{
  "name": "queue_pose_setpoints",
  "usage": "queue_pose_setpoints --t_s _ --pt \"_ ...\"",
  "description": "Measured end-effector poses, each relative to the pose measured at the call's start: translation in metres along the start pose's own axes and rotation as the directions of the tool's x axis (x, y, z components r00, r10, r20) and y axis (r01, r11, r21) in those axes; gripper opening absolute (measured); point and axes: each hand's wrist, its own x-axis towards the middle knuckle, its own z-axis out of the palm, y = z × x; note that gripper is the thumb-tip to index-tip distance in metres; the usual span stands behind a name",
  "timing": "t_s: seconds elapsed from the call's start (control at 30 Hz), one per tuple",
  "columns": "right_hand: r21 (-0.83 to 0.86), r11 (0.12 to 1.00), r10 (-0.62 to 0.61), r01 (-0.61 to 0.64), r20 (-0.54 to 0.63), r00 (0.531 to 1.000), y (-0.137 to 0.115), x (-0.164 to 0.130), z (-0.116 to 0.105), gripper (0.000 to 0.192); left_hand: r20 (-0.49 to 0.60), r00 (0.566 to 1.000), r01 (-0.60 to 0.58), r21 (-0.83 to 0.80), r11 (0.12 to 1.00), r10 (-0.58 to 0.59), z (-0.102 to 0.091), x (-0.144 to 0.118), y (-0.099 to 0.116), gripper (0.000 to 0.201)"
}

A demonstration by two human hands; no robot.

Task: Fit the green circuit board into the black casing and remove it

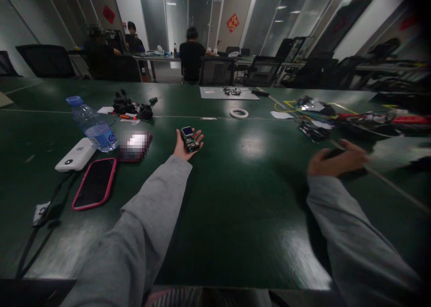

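On the upturned palm of my left hand [182, 151] rests a small green circuit board [191, 144] with a little screen at its top end; the thumb lies along one side and the fingers spread on the other. My right hand [338, 161] is over the right side of the table, smeared by motion, its fingers bent. A dark object [356, 171] shows beneath and beside it, too blurred to name. A thin pale cable [397, 188] runs past its fingertips; whether the hand grips either one is unclear.
A water bottle [97, 129], white power bank [76, 156] with a cable, and red-cased phone [95, 183] lie left. Black parts [126, 105], a tape roll [239, 113] and a grey mat [210, 93] are farther back. Tangled wires [313, 107] lie right. People sit beyond.
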Motion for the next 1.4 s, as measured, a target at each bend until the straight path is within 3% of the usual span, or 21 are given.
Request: queue_pose_setpoints --t_s 0.07,0.13,0.2,0.27,0.37,0.5,0.63,0.73,0.87,1.07,1.23,1.3,1.4 --pt "0.137 0.971 -0.209 0.196 0.084 0.974 -0.072 -0.030 -0.004 0.048 -0.001 1.000 0.004 0.006 1.000 -0.004 0.001 -0.001 0.000 0.062" --pt "0.339 0.870 -0.424 0.357 0.147 0.894 -0.149 -0.062 -0.012 0.039 -0.011 1.000 0.010 0.016 1.000 -0.010 0.003 -0.002 0.000 0.061" --pt "0.531 0.721 -0.619 0.445 0.205 0.758 -0.216 -0.092 -0.023 0.033 -0.024 1.000 0.017 0.023 1.000 -0.016 0.005 -0.004 0.000 0.061" --pt "0.655 0.603 -0.743 0.456 0.253 0.619 -0.268 -0.116 -0.030 0.032 -0.039 0.999 0.022 0.023 0.999 -0.021 0.007 -0.004 0.000 0.061" --pt "0.728 0.563 -0.795 0.390 0.348 0.498 -0.313 -0.137 -0.031 0.036 -0.039 0.999 0.017 0.023 1.000 -0.016 0.008 -0.004 0.000 0.063" --pt "0.763 0.575 -0.791 0.296 0.425 0.441 -0.326 -0.143 -0.023 0.047 -0.031 0.999 0.033 0.046 0.998 -0.031 0.007 -0.004 0.000 0.067" --pt "0.763 0.603 -0.760 0.234 0.459 0.461 -0.319 -0.140 -0.014 0.051 -0.032 0.999 0.032 0.085 0.996 -0.029 0.005 -0.006 0.001 0.072" --pt "0.760 0.625 -0.710 0.177 0.459 0.534 -0.314 -0.140 -0.007 0.054 -0.053 0.998 -0.038 0.095 0.995 0.044 0.005 -0.007 0.001 0.061" --pt "0.771 0.631 -0.636 0.087 0.450 0.626 -0.309 -0.140 0.003 0.060 -0.077 0.997 -0.012 0.110 0.994 0.020 0.006 -0.008 0.001 0.056" --pt "0.756 0.654 -0.554 0.020 0.461 0.693 -0.304 -0.138 0.011 0.058 0.083 0.996 0.019 0.176 0.984 -0.034 0.012 -0.014 0.002 0.061" --pt "0.676 0.721 -0.329 -0.150 0.525 0.785 -0.293 -0.137 0.025 0.068 0.169 0.973 0.121 0.216 0.969 -0.159 0.018 -0.019 0.000 0.064" --pt "0.645 0.717 -0.227 -0.265 0.576 0.785 -0.288 -0.137 0.033 0.068 0.197 0.959 0.158 0.228 0.961 -0.204 0.019 -0.020 -0.001 0.061" --pt "0.587 0.651 -0.089 -0.482 0.689 0.720 -0.280 -0.134 0.047 0.064 0.209 0.944 0.197 0.266 0.944 -0.256 0.018 -0.020 -0.003 0.056"
